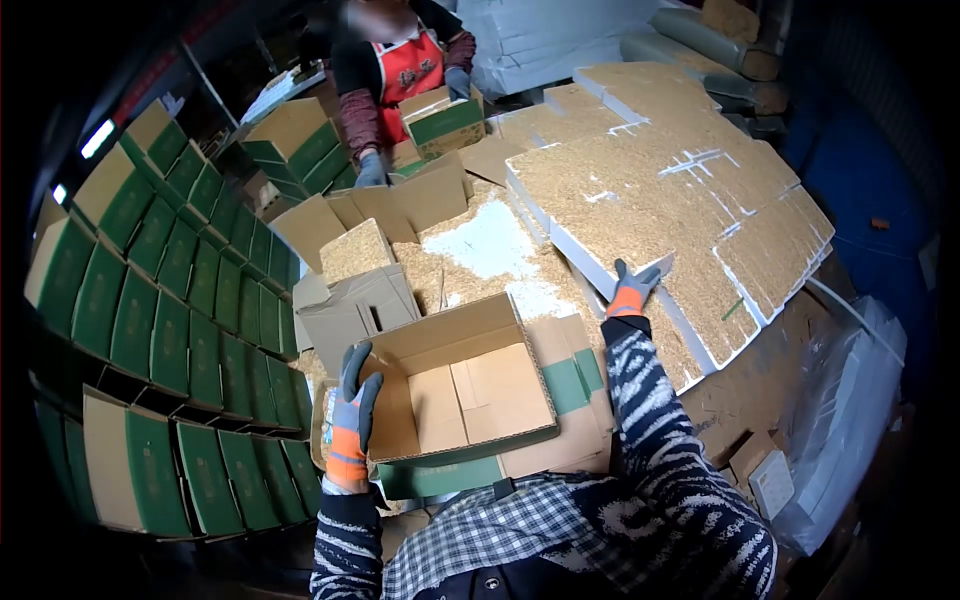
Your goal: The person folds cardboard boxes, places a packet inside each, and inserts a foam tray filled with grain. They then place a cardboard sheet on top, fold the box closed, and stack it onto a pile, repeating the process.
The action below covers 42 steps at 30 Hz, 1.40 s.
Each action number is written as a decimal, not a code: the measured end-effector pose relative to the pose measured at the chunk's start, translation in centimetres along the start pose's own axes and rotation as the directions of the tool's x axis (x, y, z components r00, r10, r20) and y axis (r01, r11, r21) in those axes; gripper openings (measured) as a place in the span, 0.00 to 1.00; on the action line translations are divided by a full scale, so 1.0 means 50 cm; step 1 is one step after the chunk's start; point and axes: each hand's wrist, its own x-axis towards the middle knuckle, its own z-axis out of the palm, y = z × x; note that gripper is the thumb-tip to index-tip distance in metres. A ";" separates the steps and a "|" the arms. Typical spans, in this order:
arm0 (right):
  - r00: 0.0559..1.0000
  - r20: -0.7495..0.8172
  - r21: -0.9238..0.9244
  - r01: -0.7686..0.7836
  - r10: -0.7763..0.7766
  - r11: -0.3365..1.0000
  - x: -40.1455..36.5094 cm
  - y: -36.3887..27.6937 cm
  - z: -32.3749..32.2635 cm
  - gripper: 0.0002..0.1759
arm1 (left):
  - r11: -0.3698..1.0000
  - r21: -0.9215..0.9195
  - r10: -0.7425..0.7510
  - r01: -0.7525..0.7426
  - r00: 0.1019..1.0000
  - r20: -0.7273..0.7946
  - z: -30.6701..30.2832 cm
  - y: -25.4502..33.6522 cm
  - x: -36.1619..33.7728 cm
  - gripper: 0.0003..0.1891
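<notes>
An open cardboard box (480,395) with a bare brown inside and a green outer side is right in front of me. My left hand (352,412), in a grey and orange glove, is upright at the box's left wall, fingers stretched and apart. Gloved the same way, my right hand (632,288) touches the near edge of a thick white slab (600,205) topped with brown grainy material. Its thumb and fingers are spread at a break in the slab's edge; what lies under the fingertips is partly hidden. Flattened cardboard with green patches (575,385) is under and beside the box.
Stacked green and brown boxes (150,300) line the left. A co-worker in a red apron (410,70) handles another green box (447,125) across the table. Folded cardboard (360,305) and white residue (485,240) lie between us. Plastic-wrapped material (845,410) stands at right.
</notes>
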 end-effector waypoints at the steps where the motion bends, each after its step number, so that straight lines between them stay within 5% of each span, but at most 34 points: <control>1: 0.989 0.107 0.183 -0.123 0.105 0.975 -0.014 -0.042 -0.031 0.47 | 0.990 -0.126 -0.052 0.061 0.996 0.073 -0.004 -0.018 -0.002 0.29; 2: 0.925 0.253 0.380 -0.363 0.282 0.851 -0.049 -0.128 -0.078 0.38 | 0.989 -0.128 -0.066 0.072 0.996 0.053 -0.006 -0.022 -0.004 0.29; 4: 0.806 0.456 0.413 -0.568 0.377 0.712 -0.106 -0.269 -0.161 0.23 | 0.996 -0.070 -0.049 0.050 0.998 0.029 0.001 -0.022 0.000 0.30; 5: 0.850 0.512 0.327 -0.323 0.121 0.888 -0.114 -0.293 -0.193 0.27 | 0.995 -0.076 -0.070 0.070 0.998 0.006 0.000 -0.036 0.001 0.30; 7: 0.675 0.660 0.150 0.313 -0.331 0.938 -0.110 -0.348 -0.254 0.33 | 0.991 0.016 0.130 -0.130 0.991 0.043 0.002 -0.074 0.010 0.29; 8: 0.509 0.697 0.100 0.628 -0.505 0.771 -0.105 -0.387 -0.281 0.36 | 0.980 0.045 0.190 -0.192 0.980 0.052 0.004 -0.091 0.017 0.29; 9: 0.314 0.749 -0.006 0.884 -0.584 0.468 -0.105 -0.443 -0.298 0.37 | 0.959 0.104 0.257 -0.262 0.965 0.055 0.007 -0.103 0.032 0.27; 11: 0.183 0.739 0.188 0.868 -0.648 0.460 -0.138 -0.538 -0.303 0.26 | 0.929 0.164 0.328 -0.331 0.943 0.049 0.017 -0.134 0.054 0.26; 12: 0.270 0.775 0.294 0.646 -0.571 0.704 -0.148 -0.560 -0.295 0.28 | 0.920 0.183 0.352 -0.345 0.936 -0.002 0.026 -0.153 0.063 0.24; 13: 0.320 0.824 0.357 0.348 -0.468 0.867 -0.168 -0.590 -0.286 0.30 | 0.987 -0.039 0.156 -0.159 0.985 -0.076 0.037 -0.123 0.069 0.25; 14: 0.309 0.824 0.362 0.356 -0.475 0.861 -0.189 -0.627 -0.280 0.30 | 0.958 -0.286 -0.047 0.004 0.988 -0.146 0.047 -0.091 0.076 0.26; 16: 0.326 0.937 0.187 -0.152 -0.129 0.971 -0.268 -0.722 -0.266 0.36 | 0.953 -0.301 0.004 -0.031 0.996 -0.091 0.048 -0.108 0.084 0.29; 19: 0.234 0.970 0.069 -0.001 -0.067 0.998 -0.339 -0.756 -0.231 0.44 | 0.925 -0.381 -0.022 -0.005 0.998 -0.066 0.058 -0.116 0.093 0.32; 20: 0.220 0.975 0.021 0.017 -0.024 1.000 -0.365 -0.760 -0.222 0.47 | 0.945 -0.326 0.003 -0.042 0.993 -0.117 0.078 -0.176 0.105 0.33; 23: 0.176 0.984 -0.069 0.153 0.042 0.986 -0.407 -0.710 -0.175 0.51 | 0.916 -0.364 0.156 -0.170 0.986 -0.067 0.063 -0.104 0.068 0.34; 24: 0.155 0.986 -0.081 0.102 0.065 0.991 -0.419 -0.680 -0.163 0.52 | 0.917 -0.391 0.023 -0.071 0.992 -0.125 0.066 -0.075 0.051 0.34; 25: 0.147 0.988 -0.081 0.257 0.044 0.963 -0.426 -0.659 -0.153 0.52 | 0.904 -0.426 -0.111 0.025 0.978 -0.178 0.068 -0.065 0.040 0.35; 26: 0.084 0.996 0.000 0.345 -0.031 0.938 -0.428 -0.620 -0.137 0.51 | 0.936 -0.342 0.003 -0.076 0.978 -0.209 0.081 -0.105 0.046 0.35; 29: -0.035 0.998 -0.043 0.318 0.057 0.947 -0.409 -0.537 -0.104 0.50 | 0.962 -0.267 -0.003 -0.055 0.978 -0.210 0.086 -0.146 0.048 0.34; 30: -0.001 0.961 -0.257 0.370 0.277 0.893 -0.414 -0.573 -0.110 0.51 | 0.958 -0.284 -0.028 -0.029 0.981 -0.194 0.080 -0.143 0.044 0.34; 33: -0.030 0.922 -0.309 0.545 0.387 0.779 -0.412 -0.582 -0.106 0.43 | 0.991 -0.120 0.035 -0.057 0.984 -0.176 0.091 -0.147 0.037 0.35; 35: 0.040 0.922 -0.146 0.957 0.385 0.251 -0.412 -0.601 -0.088 0.43 | 0.960 -0.274 0.011 -0.062 0.983 -0.183 0.103 -0.164 0.048 0.35; 39: -0.014 0.854 -0.014 0.999 0.520 0.050 -0.436 -0.612 -0.049 0.39 | 0.967 -0.171 0.145 -0.189 0.959 -0.243 0.093 -0.104 0.013 0.35; 42: -0.014 0.828 0.057 0.997 0.560 -0.061 -0.441 -0.604 -0.026 0.40 | 0.952 -0.296 -0.106 0.072 0.989 -0.099 0.082 -0.078 -0.012 0.36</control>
